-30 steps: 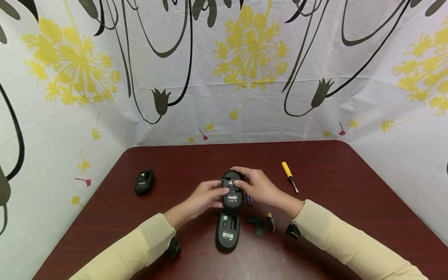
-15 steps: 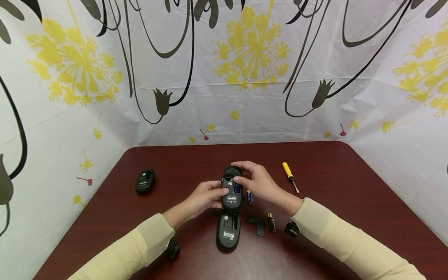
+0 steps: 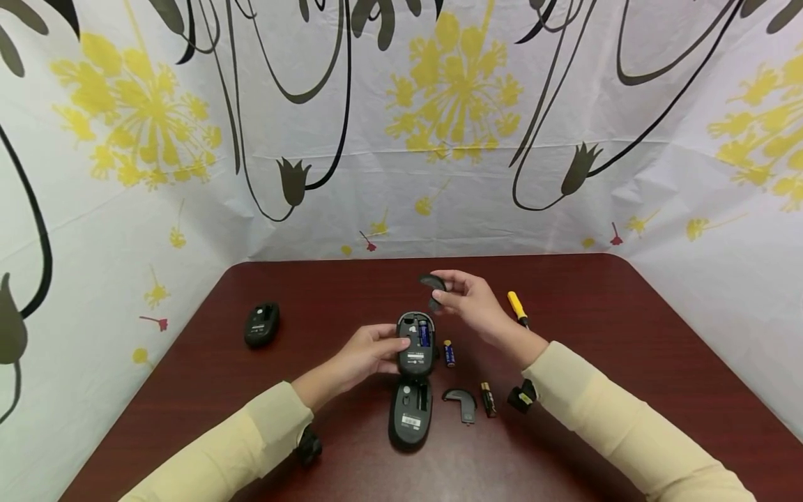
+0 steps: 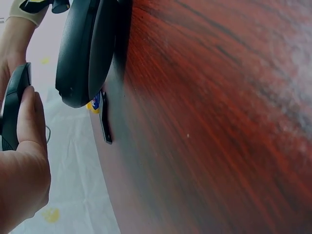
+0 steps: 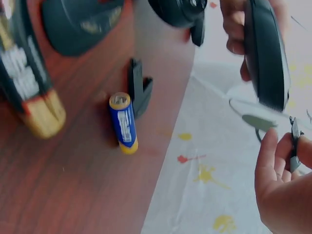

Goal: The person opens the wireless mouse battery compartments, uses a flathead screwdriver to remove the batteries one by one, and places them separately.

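My left hand [image 3: 370,348] holds a black computer mouse [image 3: 415,359], underside up, thumb on its label side. Its battery compartment is uncovered, and a blue battery [image 3: 423,333] lies inside. Beyond it, my right hand [image 3: 473,307] pinches a curved dark battery cover [image 3: 433,282] between thumb and fingers, apart from the mouse. Below the held mouse, a second upturned mouse [image 3: 410,418] lies on the table with an open slot. The right wrist view shows the cover [image 5: 295,144] edge-on in the fingers and the held mouse [image 5: 265,53] side-on.
Right of the mice lie a loose blue battery [image 3: 449,353], a second battery cover [image 3: 464,404] and a black-and-gold battery [image 3: 488,399]. A yellow-handled screwdriver [image 3: 516,307] lies beyond the right hand. Another upturned mouse [image 3: 261,325] sits at left. A patterned cloth [image 3: 401,209] hangs behind the table.
My right hand has lifted the battery cover off the held mouse and carried it up and away, baring the blue battery inside. The left hand keeps its hold on the mouse.
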`<state>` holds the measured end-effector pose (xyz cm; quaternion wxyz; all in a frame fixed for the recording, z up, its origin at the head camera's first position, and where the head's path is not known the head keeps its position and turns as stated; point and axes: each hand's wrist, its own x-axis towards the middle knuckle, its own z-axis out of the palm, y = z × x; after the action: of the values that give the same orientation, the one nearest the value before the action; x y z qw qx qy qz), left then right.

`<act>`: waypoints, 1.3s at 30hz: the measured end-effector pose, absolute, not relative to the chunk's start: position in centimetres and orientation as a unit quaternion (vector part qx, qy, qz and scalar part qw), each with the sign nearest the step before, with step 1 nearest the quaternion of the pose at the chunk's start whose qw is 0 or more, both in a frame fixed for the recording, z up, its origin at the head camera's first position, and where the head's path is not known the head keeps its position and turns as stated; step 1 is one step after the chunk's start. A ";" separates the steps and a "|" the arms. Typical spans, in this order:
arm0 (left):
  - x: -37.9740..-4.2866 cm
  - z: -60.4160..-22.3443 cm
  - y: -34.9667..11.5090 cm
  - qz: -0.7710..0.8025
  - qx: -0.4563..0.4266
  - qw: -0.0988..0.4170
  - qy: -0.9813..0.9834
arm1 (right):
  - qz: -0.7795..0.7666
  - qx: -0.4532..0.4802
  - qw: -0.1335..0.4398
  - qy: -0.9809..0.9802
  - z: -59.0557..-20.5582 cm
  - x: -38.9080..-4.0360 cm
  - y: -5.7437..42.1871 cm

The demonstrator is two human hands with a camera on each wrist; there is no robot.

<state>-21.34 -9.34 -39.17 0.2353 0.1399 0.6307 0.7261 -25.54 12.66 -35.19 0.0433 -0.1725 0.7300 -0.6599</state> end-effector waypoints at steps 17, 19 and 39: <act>-21.1 -39.0 -9.7 0.734 0.127 0.228 0.627 | -0.644 -0.118 0.153 0.740 -36.9 -30.8 14.0; -21.1 -39.1 -9.7 0.734 0.124 0.225 0.629 | -0.645 -0.116 0.160 0.738 -37.3 -31.4 14.1; -21.3 -39.6 -10.0 0.733 0.122 0.230 0.629 | -0.593 -0.094 0.175 0.780 -41.5 -34.2 14.4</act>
<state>-21.33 -10.02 -39.55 0.2301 0.1223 0.6286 0.7328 -34.24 14.40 -41.55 0.1750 -0.0939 0.7801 -0.5933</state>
